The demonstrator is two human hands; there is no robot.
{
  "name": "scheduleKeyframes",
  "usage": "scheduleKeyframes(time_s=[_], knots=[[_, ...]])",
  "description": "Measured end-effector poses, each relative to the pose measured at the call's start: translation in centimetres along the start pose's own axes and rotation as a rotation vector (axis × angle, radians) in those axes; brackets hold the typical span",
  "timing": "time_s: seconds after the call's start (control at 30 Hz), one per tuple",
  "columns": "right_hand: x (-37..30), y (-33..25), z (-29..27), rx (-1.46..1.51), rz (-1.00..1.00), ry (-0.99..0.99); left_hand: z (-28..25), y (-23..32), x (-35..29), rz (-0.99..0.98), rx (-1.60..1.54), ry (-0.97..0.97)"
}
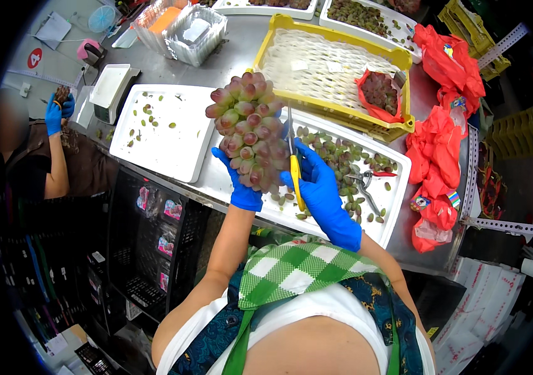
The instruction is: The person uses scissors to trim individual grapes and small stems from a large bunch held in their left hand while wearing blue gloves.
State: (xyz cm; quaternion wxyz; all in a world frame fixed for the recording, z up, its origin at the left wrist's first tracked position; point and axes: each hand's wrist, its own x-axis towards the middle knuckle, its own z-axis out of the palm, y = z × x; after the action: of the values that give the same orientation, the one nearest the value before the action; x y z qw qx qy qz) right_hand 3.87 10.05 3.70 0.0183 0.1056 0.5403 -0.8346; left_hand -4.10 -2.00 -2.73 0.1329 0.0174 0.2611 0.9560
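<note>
A large bunch of reddish-green grapes (248, 128) is held up over the white tray (396, 206) in front of me. My left hand (240, 187), in a blue glove, is closed around its lower left side; most of those fingers are hidden behind the fruit. On the bunch's right side, my right hand (328, 197), also gloved in blue, grips yellow-handled scissors (295, 175). Their blades point away from me, close along the grapes. Loose grapes (344, 159) lie scattered in the tray, with red-handled pruning shears (366, 186) at its right.
Left of my tray is another white tray (182, 134) with a few grapes, then a scale (109, 90). Behind stands a yellow crate (329, 114) containing a red-wrapped bunch (379, 92). Red bags (435, 150) line the right edge. At far left, a co-worker's gloved hands (57, 112) hold something dark.
</note>
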Motion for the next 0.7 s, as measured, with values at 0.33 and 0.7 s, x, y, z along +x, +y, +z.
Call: scheduleKeyframes(time_s=[0.33, 0.7], knots=[[0.1, -3.1, 0.2, 0.048, -0.243, -0.072, 0.5, 3.0, 1.1, -0.109, -0.369, -0.411], [-0.2, -0.6, -1.4, 0.066, -0.137, 0.16, 1.3, -1.1, 0.3, -0.042, 0.284, -0.156]])
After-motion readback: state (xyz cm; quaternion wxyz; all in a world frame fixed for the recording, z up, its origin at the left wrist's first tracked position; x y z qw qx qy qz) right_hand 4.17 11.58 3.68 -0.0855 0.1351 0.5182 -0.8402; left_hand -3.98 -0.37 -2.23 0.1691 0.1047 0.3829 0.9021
